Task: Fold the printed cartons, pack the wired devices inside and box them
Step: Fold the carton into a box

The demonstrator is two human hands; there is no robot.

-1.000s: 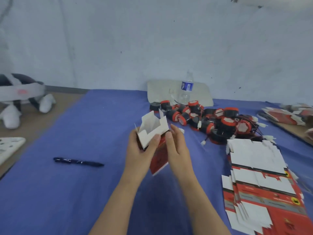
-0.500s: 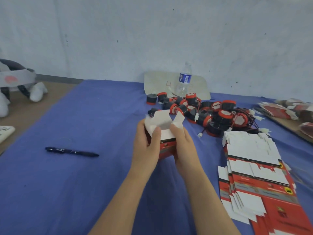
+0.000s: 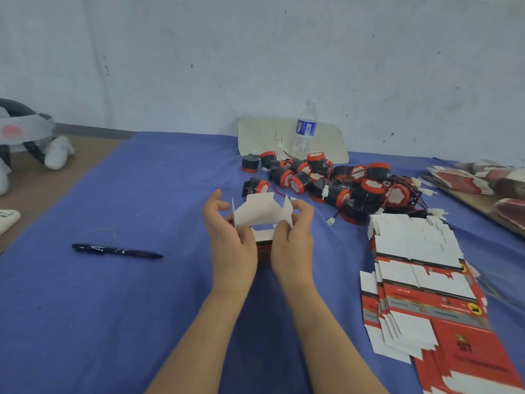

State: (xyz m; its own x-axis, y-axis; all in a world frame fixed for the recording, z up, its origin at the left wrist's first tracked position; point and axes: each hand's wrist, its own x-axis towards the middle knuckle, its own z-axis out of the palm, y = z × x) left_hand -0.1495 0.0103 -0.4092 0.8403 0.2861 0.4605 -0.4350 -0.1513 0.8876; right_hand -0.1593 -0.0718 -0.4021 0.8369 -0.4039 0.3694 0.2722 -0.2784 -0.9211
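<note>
One half-folded carton [image 3: 261,213] sits between two hands over the desk [image 3: 142,308]: the left hand [image 3: 230,243] grips its left side and the right hand [image 3: 292,240] pinches its right flap. Nearby: one device heap [image 3: 341,183], one flat-carton stack [image 3: 420,268], one pen [image 3: 116,250], one bottle [image 3: 305,129].

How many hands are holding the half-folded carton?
2. The left hand holds the carton on its left side; the right hand pinches its right flap.

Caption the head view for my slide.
Left hand and right hand hold an open-flapped carton near the pile of wired devices.
</note>
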